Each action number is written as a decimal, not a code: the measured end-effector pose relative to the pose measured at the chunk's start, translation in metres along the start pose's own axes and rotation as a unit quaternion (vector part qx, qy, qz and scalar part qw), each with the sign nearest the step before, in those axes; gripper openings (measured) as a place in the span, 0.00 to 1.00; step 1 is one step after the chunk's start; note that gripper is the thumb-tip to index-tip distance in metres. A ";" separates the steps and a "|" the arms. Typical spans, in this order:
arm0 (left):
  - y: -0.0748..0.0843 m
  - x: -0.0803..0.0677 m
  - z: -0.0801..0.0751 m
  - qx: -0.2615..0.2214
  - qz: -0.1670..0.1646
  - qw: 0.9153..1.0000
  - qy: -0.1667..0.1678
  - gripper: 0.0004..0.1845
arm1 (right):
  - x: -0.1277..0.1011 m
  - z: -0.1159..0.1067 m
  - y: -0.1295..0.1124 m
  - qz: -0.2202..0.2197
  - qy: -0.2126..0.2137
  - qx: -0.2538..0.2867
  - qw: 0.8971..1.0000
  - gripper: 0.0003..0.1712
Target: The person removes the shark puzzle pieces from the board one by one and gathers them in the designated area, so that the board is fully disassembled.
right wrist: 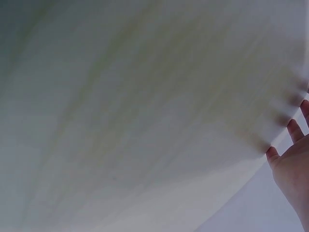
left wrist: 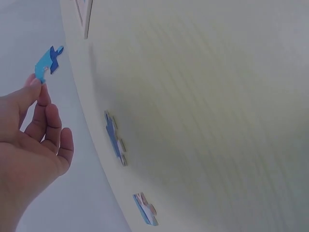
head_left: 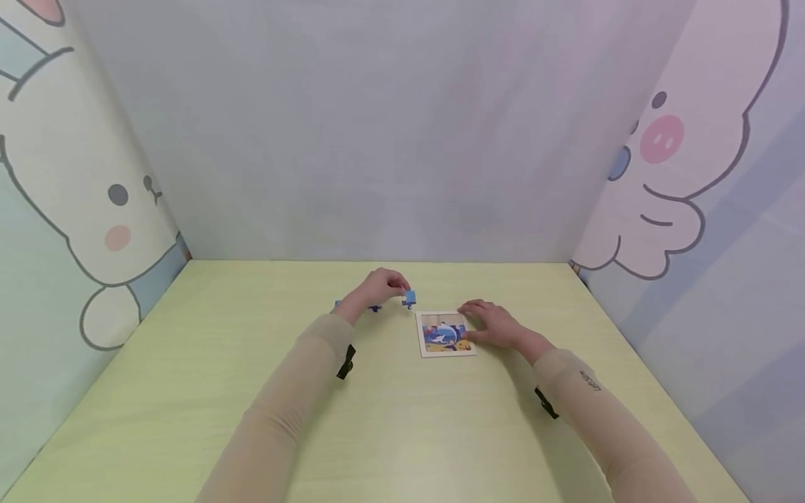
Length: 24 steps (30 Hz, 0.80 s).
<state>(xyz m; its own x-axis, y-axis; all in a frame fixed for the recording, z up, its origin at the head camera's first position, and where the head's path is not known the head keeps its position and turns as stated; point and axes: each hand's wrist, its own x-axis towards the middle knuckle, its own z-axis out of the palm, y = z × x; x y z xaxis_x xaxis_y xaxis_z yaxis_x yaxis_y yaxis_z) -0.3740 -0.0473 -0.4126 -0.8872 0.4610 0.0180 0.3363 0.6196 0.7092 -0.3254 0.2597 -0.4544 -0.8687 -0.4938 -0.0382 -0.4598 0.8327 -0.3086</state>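
My left hand (head_left: 380,286) pinches a small blue puzzle piece (head_left: 409,299) at its fingertips, lifted just above the table and left of the puzzle board (head_left: 444,334). The left wrist view shows the same piece (left wrist: 48,62) held by the fingertips (left wrist: 35,83). The board is a white-framed square with a colourful picture. My right hand (head_left: 490,323) rests flat with straight fingers on the board's right side. In the right wrist view only its fingertips (right wrist: 289,145) show against the table.
Two loose blue pieces (left wrist: 116,137) (left wrist: 146,209) lie on the light green table (head_left: 402,419) behind my left hand; one (head_left: 374,307) peeks out below it. Cartoon-printed walls (head_left: 75,209) close in the left, back and right sides.
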 end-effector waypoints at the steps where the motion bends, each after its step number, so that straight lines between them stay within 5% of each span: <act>1: -0.002 0.000 -0.001 -0.001 -0.006 1.000 0.001 0.07 | 0.000 0.000 0.000 -0.001 0.001 0.001 1.000 0.37; 15: -0.018 -0.005 0.004 -0.004 -0.055 0.998 -0.012 0.08 | 0.001 0.000 0.001 0.003 -0.005 -0.005 1.000 0.37; 24: -0.024 -0.002 0.008 0.029 -0.066 0.997 0.021 0.08 | 0.000 -0.001 -0.001 0.006 -0.006 0.000 1.000 0.37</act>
<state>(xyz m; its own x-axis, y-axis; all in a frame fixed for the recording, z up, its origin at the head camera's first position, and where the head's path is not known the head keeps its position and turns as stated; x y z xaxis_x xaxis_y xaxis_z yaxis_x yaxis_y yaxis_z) -0.3780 -0.0582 -0.4352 -0.9369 0.3470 -0.0416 0.2330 0.7090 0.6655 -0.3254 0.2586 -0.4534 -0.8715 -0.4874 -0.0541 -0.4498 0.8384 -0.3079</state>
